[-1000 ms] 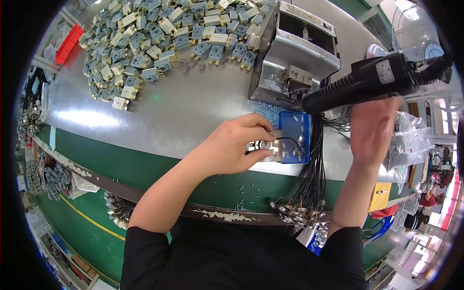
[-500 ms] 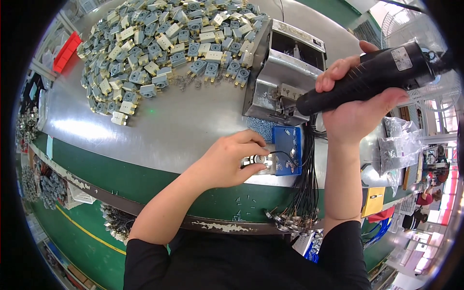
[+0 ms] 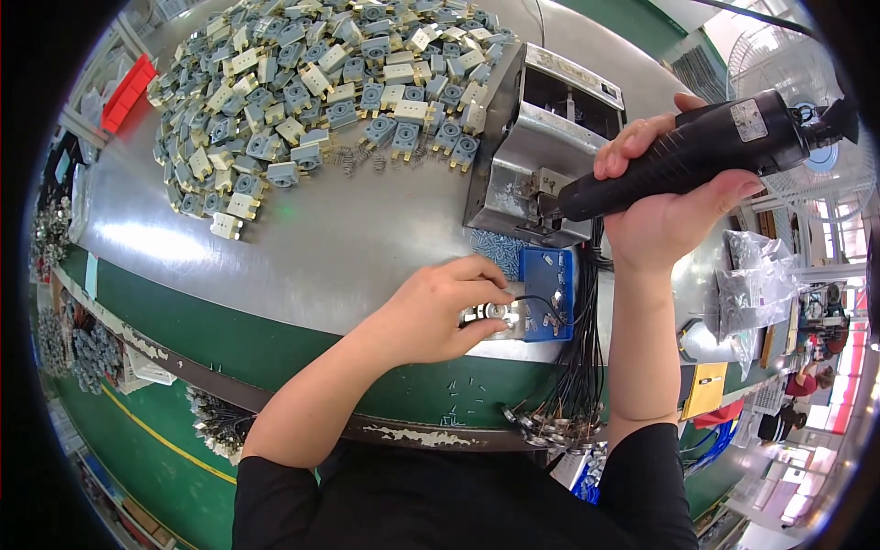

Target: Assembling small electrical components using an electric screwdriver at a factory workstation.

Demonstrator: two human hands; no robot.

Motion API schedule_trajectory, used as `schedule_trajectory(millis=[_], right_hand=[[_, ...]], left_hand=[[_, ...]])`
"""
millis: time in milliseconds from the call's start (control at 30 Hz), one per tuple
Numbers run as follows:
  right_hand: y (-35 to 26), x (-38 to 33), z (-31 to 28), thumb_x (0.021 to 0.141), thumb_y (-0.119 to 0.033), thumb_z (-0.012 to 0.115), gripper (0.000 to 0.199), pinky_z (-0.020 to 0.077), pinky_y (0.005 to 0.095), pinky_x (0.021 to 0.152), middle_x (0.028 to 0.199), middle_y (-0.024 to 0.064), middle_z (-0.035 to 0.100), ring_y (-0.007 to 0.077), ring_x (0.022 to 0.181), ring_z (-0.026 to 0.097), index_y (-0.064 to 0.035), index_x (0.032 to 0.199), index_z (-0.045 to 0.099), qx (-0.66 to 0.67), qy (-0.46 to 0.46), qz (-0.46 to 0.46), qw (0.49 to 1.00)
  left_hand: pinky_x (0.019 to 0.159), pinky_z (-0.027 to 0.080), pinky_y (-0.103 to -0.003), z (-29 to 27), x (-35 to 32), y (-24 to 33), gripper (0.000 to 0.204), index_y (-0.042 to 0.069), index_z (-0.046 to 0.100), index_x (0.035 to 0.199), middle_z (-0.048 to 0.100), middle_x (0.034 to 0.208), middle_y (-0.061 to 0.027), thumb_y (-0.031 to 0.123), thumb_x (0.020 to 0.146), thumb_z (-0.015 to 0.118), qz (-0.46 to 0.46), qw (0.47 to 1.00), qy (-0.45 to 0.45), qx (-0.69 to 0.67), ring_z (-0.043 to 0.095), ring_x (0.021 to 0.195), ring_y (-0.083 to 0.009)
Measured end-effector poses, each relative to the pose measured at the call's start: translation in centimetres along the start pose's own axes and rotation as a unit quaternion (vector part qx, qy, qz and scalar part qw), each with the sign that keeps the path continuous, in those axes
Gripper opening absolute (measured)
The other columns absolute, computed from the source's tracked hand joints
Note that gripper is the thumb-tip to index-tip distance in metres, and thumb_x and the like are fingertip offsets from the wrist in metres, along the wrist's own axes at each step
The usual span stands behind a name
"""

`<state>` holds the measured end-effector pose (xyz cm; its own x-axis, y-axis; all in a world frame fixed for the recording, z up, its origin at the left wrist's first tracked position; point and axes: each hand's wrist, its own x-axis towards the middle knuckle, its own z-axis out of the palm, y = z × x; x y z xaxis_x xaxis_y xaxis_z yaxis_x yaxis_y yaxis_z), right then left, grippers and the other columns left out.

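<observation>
The left hand (image 3: 440,312), just below the middle of the frame, pinches a small shiny metal part (image 3: 493,314) between thumb and fingertips, pressing it against the left edge of a blue plastic fixture (image 3: 548,291). The part is rounded and bright, but the fingers cover most of it, so its full shape is hard to make out. A thin black wire (image 3: 541,301) curls across the blue block beside it.

The right hand (image 3: 674,206), in the right of the frame, is clenched around a black electric screwdriver (image 3: 697,151) with a matte, tapering barrel that lies tilted, nose pointing down-left. Its tip is lost against the grey sheet-metal machine box (image 3: 541,156) behind, and its rear end is cut off near the frame's dark rim.

The workbench (image 3: 302,247) is dull brushed metal with a soft glare at left and a green front edge. In the upper left lies a dense heap of small moulded components (image 3: 312,82), cream and grey-blue, blocky with round sockets. A bundle of black cables (image 3: 582,385) hangs over the bench edge at lower centre, its ends bunched in silvery terminals too small to read. Crinkled clear plastic bags (image 3: 756,280) sit at right, their contents blurred
</observation>
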<state>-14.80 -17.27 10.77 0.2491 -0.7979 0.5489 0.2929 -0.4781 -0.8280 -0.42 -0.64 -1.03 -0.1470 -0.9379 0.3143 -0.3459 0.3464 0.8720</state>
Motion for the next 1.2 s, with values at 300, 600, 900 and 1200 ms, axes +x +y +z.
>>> schedule_trajectory(millis=[300,600,900,1200], right_hand=[[-0.2,-0.4,0.4,0.088,-0.094,0.039,0.103,0.0491,0.0370,0.058,0.077,0.0090,0.057,0.0209,0.061,0.055,-0.0032,0.136,0.048,-0.016,-0.011,0.028,0.999],[-2.0,-0.9,-0.2,0.082,-0.100,0.034,0.116,0.0509,0.0332,0.055,0.073,0.0115,0.059,0.0211,0.056,0.059,0.0009,0.138,0.045,0.052,0.012,0.035,0.998],[-1.3,-3.1,-0.9,0.086,-0.095,0.043,0.109,0.0474,0.0350,0.056,0.081,0.0071,0.056,0.0185,0.064,0.054,-0.0037,0.145,0.044,0.199,-0.090,0.038,0.975],[-0.4,-5.3,0.4,0.085,-0.097,0.040,0.114,0.0483,0.0353,0.056,0.083,0.0073,0.056,0.0187,0.065,0.055,-0.0042,0.151,0.039,0.211,-0.116,0.059,0.969]], left_hand=[[0.087,0.061,-0.040,0.1,0.0,0.1,0.028,0.005,0.077,0.106,0.073,0.115,-0.0115,0.008,0.080,0.086,0.000,1.000,0.001,0.002,0.075,0.101,-0.0319],[0.087,0.061,-0.040,0.1,-0.1,0.0,0.029,0.005,0.077,0.108,0.073,0.116,-0.0112,0.008,0.080,0.086,0.001,1.000,-0.001,0.002,0.074,0.101,-0.0315],[0.095,0.060,-0.041,0.2,-0.1,0.0,0.030,0.004,0.078,0.108,0.068,0.130,-0.0162,0.011,0.080,0.086,-0.002,1.000,0.012,-0.001,0.073,0.109,-0.0337],[0.091,0.060,-0.041,0.2,-0.3,-0.5,0.026,0.004,0.079,0.105,0.072,0.128,-0.0145,0.012,0.081,0.083,0.011,1.000,0.016,0.003,0.074,0.106,-0.0341]])
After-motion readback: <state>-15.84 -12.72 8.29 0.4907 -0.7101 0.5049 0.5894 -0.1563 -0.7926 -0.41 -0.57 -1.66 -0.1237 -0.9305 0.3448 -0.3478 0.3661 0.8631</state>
